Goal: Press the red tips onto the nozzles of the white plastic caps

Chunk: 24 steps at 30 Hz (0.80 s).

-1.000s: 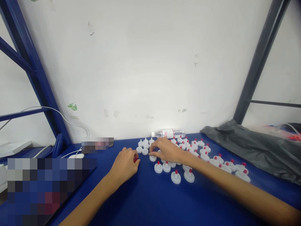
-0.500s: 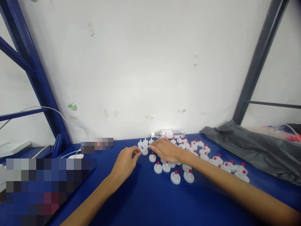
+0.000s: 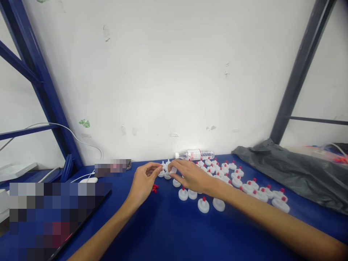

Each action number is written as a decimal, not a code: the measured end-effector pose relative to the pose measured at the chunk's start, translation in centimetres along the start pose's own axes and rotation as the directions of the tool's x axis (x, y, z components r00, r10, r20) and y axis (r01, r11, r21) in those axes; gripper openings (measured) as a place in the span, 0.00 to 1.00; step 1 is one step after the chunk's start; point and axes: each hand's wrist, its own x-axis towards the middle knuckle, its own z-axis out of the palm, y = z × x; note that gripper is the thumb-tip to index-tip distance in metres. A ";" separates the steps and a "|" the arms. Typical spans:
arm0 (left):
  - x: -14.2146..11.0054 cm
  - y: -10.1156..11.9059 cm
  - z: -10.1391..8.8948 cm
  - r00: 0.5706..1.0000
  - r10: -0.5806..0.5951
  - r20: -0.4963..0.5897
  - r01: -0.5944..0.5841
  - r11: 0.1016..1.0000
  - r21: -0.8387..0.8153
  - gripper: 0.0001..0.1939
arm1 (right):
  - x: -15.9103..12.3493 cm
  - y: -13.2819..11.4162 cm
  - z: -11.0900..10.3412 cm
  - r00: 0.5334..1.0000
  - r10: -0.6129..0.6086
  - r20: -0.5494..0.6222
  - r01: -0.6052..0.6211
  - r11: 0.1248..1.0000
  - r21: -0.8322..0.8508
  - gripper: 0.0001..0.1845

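Observation:
My right hand (image 3: 191, 174) pinches a white nozzle cap (image 3: 172, 169) between thumb and fingers, lifted just over the blue table. Close to it on the left, my left hand (image 3: 144, 179) has its thumb and index fingertip together; whatever is between them is too small to make out. Bare white nozzle caps (image 3: 168, 175) stand behind the fingertips, partly hidden by the hands. A small pile of red tips (image 3: 154, 188) lies under the left hand. Many white caps with red tips (image 3: 203, 205) stand around and beyond my right hand, some covered by it.
A clear bottle (image 3: 194, 154) lies on its side against the wall. Grey plastic sheeting (image 3: 293, 177) covers the table's right side. A phone (image 3: 129, 164), white cables and a blurred dark-edged panel (image 3: 81, 224) are at left. Blue posts (image 3: 49, 98) flank the table.
My right hand has drawn its fingers in from a flat reach and now holds a white cap. The left hand has shifted slightly, and the red tips beneath it have come into view.

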 end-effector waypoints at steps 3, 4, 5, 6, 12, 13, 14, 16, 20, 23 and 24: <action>-0.1 0.2 0.2 0.999 0.016 0.037 -0.015 0.999 -0.029 0.16 | 0.0 -0.3 0.0 1.000 -0.010 0.014 0.010 1.000 0.014 0.07; -0.2 0.2 0.2 0.999 0.017 0.051 -0.015 0.999 -0.032 0.16 | -0.1 -0.3 0.0 1.000 -0.011 0.017 0.011 1.000 0.021 0.06; -0.2 0.2 0.2 0.998 0.013 0.063 -0.011 0.999 -0.030 0.15 | -0.1 -0.3 0.0 1.000 -0.015 0.021 0.014 0.999 0.029 0.06; -0.3 0.3 0.2 0.997 0.005 0.073 -0.003 1.000 -0.023 0.15 | -0.1 -0.2 0.0 1.000 -0.022 0.021 0.021 0.999 0.038 0.05; -0.4 0.3 -0.1 0.992 0.047 0.115 -0.071 0.974 0.213 0.14 | 0.1 -0.3 -0.3 0.991 -0.111 0.069 0.111 0.994 -0.004 0.04; -0.4 0.4 -0.2 0.986 0.095 0.138 -0.130 0.952 0.278 0.14 | 0.1 -0.3 -0.3 0.986 -0.139 0.087 0.143 0.989 -0.043 0.05; -0.5 0.4 -0.3 0.976 0.144 0.163 -0.191 0.925 0.330 0.14 | 0.1 -0.4 -0.4 0.980 -0.168 0.108 0.177 0.981 -0.084 0.07; -0.6 0.4 -0.4 0.957 0.210 0.202 -0.273 0.884 0.378 0.15 | 0.1 -0.6 -0.4 0.965 -0.213 0.152 0.236 0.960 -0.152 0.11; -0.9 1.0 -0.6 0.951 0.194 0.241 -0.276 0.885 0.375 0.18 | 0.0 -0.7 -0.3 0.948 -0.251 0.195 0.294 0.926 -0.236 0.17; -1.1 1.6 -0.6 0.950 0.183 0.251 -0.271 0.884 0.381 0.19 | -0.1 -0.7 -0.1 0.939 -0.276 0.205 0.325 0.906 -0.272 0.16; -1.1 1.7 -0.6 0.950 0.183 0.252 -0.272 0.882 0.384 0.19 | -0.1 -0.6 0.0 0.936 -0.284 0.207 0.335 0.900 -0.279 0.15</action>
